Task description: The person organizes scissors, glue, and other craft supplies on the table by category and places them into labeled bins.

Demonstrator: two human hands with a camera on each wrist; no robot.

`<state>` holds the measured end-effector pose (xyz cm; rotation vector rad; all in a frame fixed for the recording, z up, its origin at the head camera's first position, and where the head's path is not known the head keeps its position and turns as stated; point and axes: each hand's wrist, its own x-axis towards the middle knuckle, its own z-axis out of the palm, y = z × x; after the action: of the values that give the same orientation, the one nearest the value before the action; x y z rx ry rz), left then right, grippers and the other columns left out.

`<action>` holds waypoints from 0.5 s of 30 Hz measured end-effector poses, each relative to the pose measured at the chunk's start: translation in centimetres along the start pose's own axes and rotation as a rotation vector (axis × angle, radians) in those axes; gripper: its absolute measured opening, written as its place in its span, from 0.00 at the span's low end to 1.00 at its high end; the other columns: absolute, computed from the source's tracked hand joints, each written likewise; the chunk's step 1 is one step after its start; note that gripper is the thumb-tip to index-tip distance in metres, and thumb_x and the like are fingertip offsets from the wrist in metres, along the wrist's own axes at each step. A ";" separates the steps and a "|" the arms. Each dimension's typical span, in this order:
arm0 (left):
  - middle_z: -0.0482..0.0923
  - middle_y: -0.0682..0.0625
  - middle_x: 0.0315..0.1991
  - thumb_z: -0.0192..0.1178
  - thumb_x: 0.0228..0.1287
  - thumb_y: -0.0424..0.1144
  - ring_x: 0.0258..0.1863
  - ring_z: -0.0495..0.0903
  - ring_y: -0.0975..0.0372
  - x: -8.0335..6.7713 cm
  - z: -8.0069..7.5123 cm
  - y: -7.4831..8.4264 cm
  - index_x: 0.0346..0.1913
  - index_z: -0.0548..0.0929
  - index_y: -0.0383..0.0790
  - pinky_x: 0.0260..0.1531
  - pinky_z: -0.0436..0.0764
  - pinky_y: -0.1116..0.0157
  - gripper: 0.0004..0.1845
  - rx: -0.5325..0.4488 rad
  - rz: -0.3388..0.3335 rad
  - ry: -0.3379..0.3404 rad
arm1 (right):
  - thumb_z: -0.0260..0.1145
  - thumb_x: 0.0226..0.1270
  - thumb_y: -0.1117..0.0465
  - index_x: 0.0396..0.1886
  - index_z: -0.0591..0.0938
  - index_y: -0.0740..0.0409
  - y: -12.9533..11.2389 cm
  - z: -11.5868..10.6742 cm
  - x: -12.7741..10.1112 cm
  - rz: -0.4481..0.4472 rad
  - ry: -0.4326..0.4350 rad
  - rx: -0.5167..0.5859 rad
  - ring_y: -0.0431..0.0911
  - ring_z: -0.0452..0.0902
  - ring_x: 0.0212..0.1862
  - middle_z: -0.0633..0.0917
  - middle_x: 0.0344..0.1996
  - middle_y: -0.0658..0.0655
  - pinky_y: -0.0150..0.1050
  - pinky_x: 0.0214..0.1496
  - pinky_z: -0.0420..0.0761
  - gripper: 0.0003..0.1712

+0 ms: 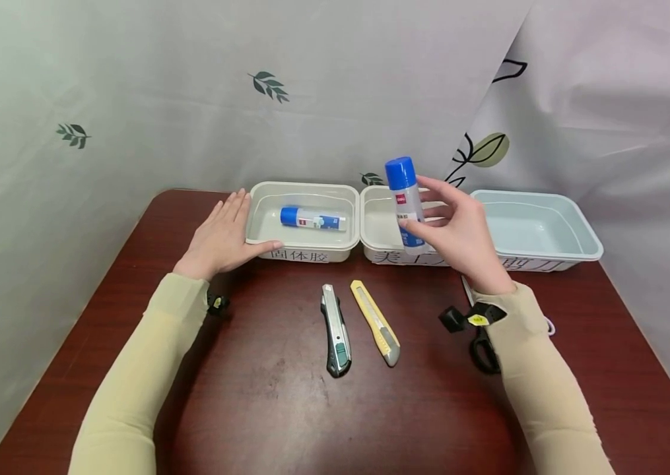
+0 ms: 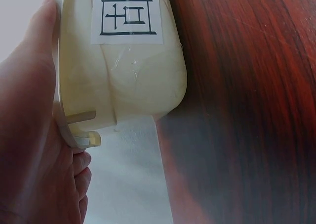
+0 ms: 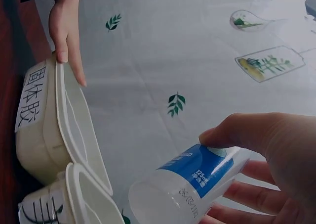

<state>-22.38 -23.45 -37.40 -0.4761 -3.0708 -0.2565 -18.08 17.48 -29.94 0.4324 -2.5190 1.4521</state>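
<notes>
My right hand (image 1: 459, 227) grips a clear glue bottle (image 1: 407, 206) with a blue cap, thumb on one side and fingers on the other. It is held nearly upright, cap up, over the front of the middle bin (image 1: 373, 251). The right wrist view shows the bottle's base and blue label (image 3: 200, 169). My left hand (image 1: 222, 231) rests on the left end of the left cream bin (image 1: 305, 254), fingers straight and thumb along the front rim. A second glue bottle (image 1: 313, 219) lies on its side inside that bin.
On the table (image 1: 263, 409) lie a grey-and-black utility knife (image 1: 336, 330) and a yellow utility knife (image 1: 375, 323). Black-handled scissors (image 1: 484, 353) are partly hidden under my right forearm. A light blue bin (image 1: 572, 247) stands at the right; a patterned curtain (image 1: 192, 86) hangs behind.
</notes>
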 end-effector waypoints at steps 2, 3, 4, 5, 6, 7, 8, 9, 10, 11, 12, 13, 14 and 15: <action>0.41 0.33 0.80 0.50 0.60 0.80 0.80 0.40 0.46 0.0 0.0 0.0 0.80 0.45 0.26 0.77 0.39 0.52 0.66 0.000 -0.002 -0.001 | 0.80 0.60 0.59 0.70 0.78 0.49 -0.2 0.3 0.7 -0.015 -0.009 -0.005 0.51 0.86 0.46 0.85 0.53 0.56 0.40 0.46 0.87 0.38; 0.41 0.33 0.80 0.50 0.60 0.80 0.80 0.40 0.46 0.0 0.0 0.0 0.80 0.45 0.26 0.77 0.38 0.52 0.66 -0.001 -0.002 -0.003 | 0.79 0.60 0.59 0.70 0.78 0.49 -0.3 0.4 1.0 -0.022 -0.014 -0.014 0.51 0.86 0.46 0.85 0.53 0.57 0.42 0.47 0.87 0.37; 0.41 0.33 0.80 0.50 0.60 0.80 0.80 0.40 0.46 0.0 0.0 0.0 0.80 0.44 0.27 0.77 0.38 0.52 0.66 -0.001 -0.003 -0.005 | 0.79 0.60 0.59 0.70 0.78 0.50 -0.5 0.5 1.3 -0.027 -0.019 -0.015 0.52 0.86 0.46 0.85 0.53 0.57 0.43 0.47 0.87 0.37; 0.41 0.33 0.80 0.50 0.60 0.80 0.80 0.40 0.46 0.0 0.0 0.0 0.80 0.44 0.27 0.77 0.38 0.52 0.66 -0.001 -0.004 -0.007 | 0.79 0.60 0.59 0.70 0.78 0.49 -0.6 0.6 1.6 -0.030 -0.024 -0.020 0.52 0.86 0.46 0.85 0.54 0.57 0.43 0.47 0.87 0.37; 0.41 0.33 0.80 0.50 0.60 0.80 0.80 0.40 0.45 0.0 -0.1 0.1 0.80 0.44 0.27 0.77 0.38 0.52 0.66 0.000 -0.003 -0.008 | 0.79 0.60 0.59 0.70 0.78 0.49 -0.8 0.7 1.9 -0.032 -0.025 -0.023 0.52 0.86 0.47 0.85 0.54 0.57 0.44 0.47 0.87 0.37; 0.41 0.33 0.80 0.50 0.60 0.80 0.80 0.40 0.45 -0.1 -0.1 0.1 0.80 0.44 0.27 0.77 0.38 0.52 0.66 0.001 -0.003 -0.008 | 0.79 0.60 0.58 0.70 0.78 0.49 -1.0 0.8 2.2 -0.030 -0.028 -0.020 0.52 0.86 0.47 0.85 0.54 0.57 0.45 0.48 0.87 0.37; 0.41 0.33 0.80 0.50 0.60 0.80 0.80 0.40 0.45 -0.1 -0.1 0.1 0.80 0.44 0.27 0.77 0.38 0.52 0.66 0.002 -0.003 -0.008 | 0.79 0.60 0.58 0.70 0.78 0.48 -1.2 0.9 2.4 -0.028 -0.028 -0.015 0.52 0.85 0.48 0.85 0.55 0.57 0.45 0.48 0.87 0.37; 0.41 0.33 0.80 0.50 0.60 0.80 0.80 0.40 0.45 -0.1 -0.1 0.1 0.80 0.44 0.27 0.77 0.38 0.52 0.66 0.001 -0.002 -0.007 | 0.80 0.60 0.57 0.70 0.79 0.48 -1.3 1.1 2.7 -0.028 -0.028 -0.006 0.52 0.85 0.48 0.85 0.55 0.57 0.46 0.49 0.86 0.37; 0.41 0.33 0.80 0.50 0.60 0.80 0.80 0.40 0.45 -0.1 -0.1 0.1 0.80 0.44 0.27 0.77 0.38 0.52 0.66 0.001 -0.002 -0.007 | 0.80 0.60 0.57 0.70 0.79 0.48 -1.4 1.3 2.9 -0.029 -0.025 0.006 0.52 0.85 0.48 0.85 0.55 0.57 0.46 0.49 0.86 0.37; 0.41 0.33 0.80 0.50 0.60 0.80 0.80 0.40 0.45 -0.1 -0.1 0.1 0.80 0.44 0.27 0.77 0.38 0.52 0.66 -0.002 -0.001 -0.007 | 0.80 0.59 0.57 0.69 0.79 0.48 -1.5 1.5 3.1 -0.028 -0.023 0.017 0.52 0.86 0.48 0.85 0.55 0.56 0.45 0.49 0.86 0.37; 0.41 0.33 0.80 0.50 0.60 0.80 0.80 0.40 0.45 -0.1 -0.1 0.1 0.80 0.44 0.27 0.77 0.38 0.52 0.66 -0.003 -0.001 -0.006 | 0.80 0.59 0.58 0.69 0.79 0.48 -1.5 1.7 3.3 -0.028 -0.022 0.034 0.51 0.86 0.48 0.85 0.55 0.56 0.46 0.49 0.86 0.37; 0.41 0.33 0.80 0.50 0.60 0.80 0.80 0.40 0.45 -0.1 -0.1 0.1 0.80 0.44 0.27 0.77 0.38 0.52 0.66 -0.004 -0.002 -0.006 | 0.80 0.59 0.58 0.69 0.79 0.49 -1.6 2.0 3.6 -0.027 -0.023 0.054 0.51 0.86 0.48 0.85 0.55 0.56 0.45 0.49 0.86 0.37; 0.41 0.33 0.80 0.50 0.60 0.80 0.80 0.40 0.45 -0.1 -0.1 0.1 0.80 0.44 0.27 0.77 0.38 0.52 0.66 -0.005 -0.002 -0.006 | 0.80 0.59 0.59 0.69 0.79 0.49 -1.7 2.3 3.8 -0.029 -0.022 0.071 0.51 0.86 0.48 0.85 0.55 0.56 0.45 0.50 0.86 0.36; 0.41 0.33 0.80 0.50 0.60 0.80 0.80 0.40 0.45 -0.1 -0.1 0.1 0.80 0.44 0.27 0.77 0.38 0.52 0.66 -0.006 -0.003 -0.006 | 0.80 0.59 0.59 0.69 0.79 0.50 -1.9 2.6 4.0 -0.031 -0.022 0.087 0.51 0.86 0.48 0.85 0.55 0.56 0.45 0.50 0.86 0.36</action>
<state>-22.27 -23.36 -37.28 -0.4739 -3.0775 -0.2655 -21.22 13.79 -28.47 0.5024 -2.4617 1.5584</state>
